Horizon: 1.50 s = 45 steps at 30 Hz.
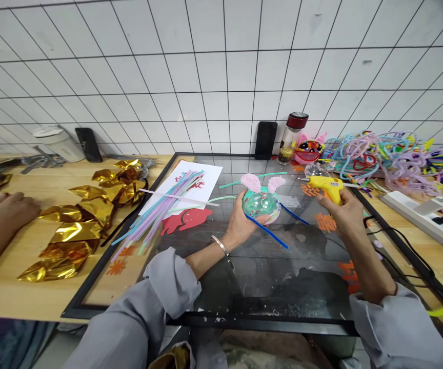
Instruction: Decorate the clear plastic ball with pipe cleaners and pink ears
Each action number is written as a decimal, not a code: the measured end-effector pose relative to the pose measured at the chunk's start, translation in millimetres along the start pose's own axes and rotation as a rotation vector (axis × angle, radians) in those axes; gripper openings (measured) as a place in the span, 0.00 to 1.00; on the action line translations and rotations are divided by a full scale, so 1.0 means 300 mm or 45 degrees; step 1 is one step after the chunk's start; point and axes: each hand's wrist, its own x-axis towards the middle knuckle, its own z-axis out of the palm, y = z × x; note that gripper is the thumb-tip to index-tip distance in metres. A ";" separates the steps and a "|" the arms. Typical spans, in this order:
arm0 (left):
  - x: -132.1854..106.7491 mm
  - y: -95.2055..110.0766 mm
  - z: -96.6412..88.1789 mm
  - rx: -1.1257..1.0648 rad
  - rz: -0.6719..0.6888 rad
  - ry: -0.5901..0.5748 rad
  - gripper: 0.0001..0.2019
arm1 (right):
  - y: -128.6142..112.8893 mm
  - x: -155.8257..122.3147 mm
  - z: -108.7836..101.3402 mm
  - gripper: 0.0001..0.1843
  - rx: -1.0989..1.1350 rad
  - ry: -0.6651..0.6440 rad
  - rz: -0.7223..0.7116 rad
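My left hand point(240, 219) is closed around a clear round ornament point(260, 207) with green strands inside. Two pink ear-shaped pieces point(251, 183) stand up from its top. A blue pipe cleaner point(269, 233) sticks out toward me from its underside, and green ones reach out to the left. My right hand point(344, 210) grips a yellow hot glue gun point(327, 187), its nozzle pointing left toward the ornament but apart from it. A glue stick shows at the gun's back end.
Pastel pipe cleaners point(156, 212) lie on a white sheet point(202, 177), beside a red cutout point(186, 220). Gold foil point(79, 220) and another person's hand point(9, 212) are at left. Behind stand a phone point(266, 141) and a bottle point(293, 138). Tangled pipe cleaners point(379, 159) and a power strip point(423, 220) lie right.
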 end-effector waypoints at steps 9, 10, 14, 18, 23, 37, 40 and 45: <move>0.006 -0.024 -0.016 0.001 -0.010 -0.022 0.47 | -0.105 -0.074 -0.014 0.17 -0.237 0.203 -0.205; 0.007 -0.029 -0.019 -0.008 -0.007 -0.033 0.48 | -0.107 -0.079 -0.013 0.17 -0.275 0.202 -0.247; 0.009 -0.040 -0.031 -0.028 0.030 -0.072 0.48 | -0.102 -0.094 0.002 0.17 -0.364 0.206 -0.384; 0.007 -0.034 -0.040 -0.032 0.036 -0.089 0.48 | -0.097 -0.104 0.016 0.12 -0.436 0.195 -0.460; 0.007 -0.034 -0.053 -0.029 0.046 -0.117 0.45 | -0.097 -0.109 0.020 0.09 -0.515 0.218 -0.507; 0.015 -0.040 -0.065 -0.008 0.077 -0.124 0.40 | -0.090 -0.101 0.005 0.08 -0.646 0.105 -0.554; 0.016 -0.053 -0.063 -0.038 0.075 -0.118 0.41 | -0.086 -0.100 0.004 0.09 -0.631 0.095 -0.554; 0.022 -0.081 -0.060 -0.073 0.055 -0.123 0.43 | -0.080 -0.100 0.009 0.09 -0.579 0.098 -0.589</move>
